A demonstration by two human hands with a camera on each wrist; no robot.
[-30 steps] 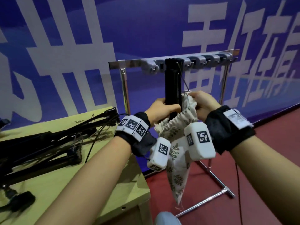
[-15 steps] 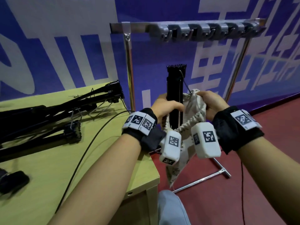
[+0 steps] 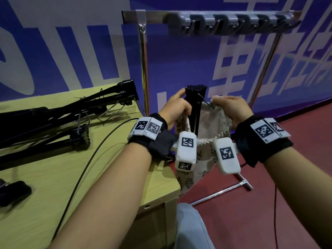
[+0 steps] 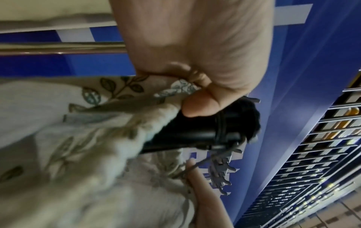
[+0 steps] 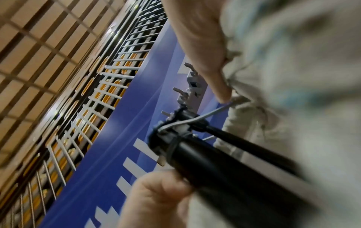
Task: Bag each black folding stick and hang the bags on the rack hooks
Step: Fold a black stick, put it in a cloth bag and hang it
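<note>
Since the earlier frames, both hands and their load have dropped well below the rack hooks (image 3: 231,24), and more of the black folding stick (image 3: 195,108) now sits inside the bag (image 3: 206,141), with only its toothed upper end standing above the fingers. Left hand (image 3: 175,109): fingers curled round the stick just under its top, with the near rim of the cloth pinched beneath them in the left wrist view; judged purpose, to keep the stick upright and guide it down while that side of the mouth stays put. Right hand (image 3: 231,109): fingers pinching the far rim of the bag, level with the left fingers and just beside the stick, so the mouth is drawn apart between the two hands. A thin wire or cord (image 5: 195,120) runs from the stick's head to the cloth at the right fingertips; whether it is snagged cannot be told. Below the fingers the bag hangs slack beside the table (image 3: 53,177) edge, clear of the floor. Further folding sticks (image 3: 62,115) lie on the table, well left of the left fingers, unbagged. No bag hangs on the hooks. Judgement: insertion incomplete; hanging not yet begun.
</note>
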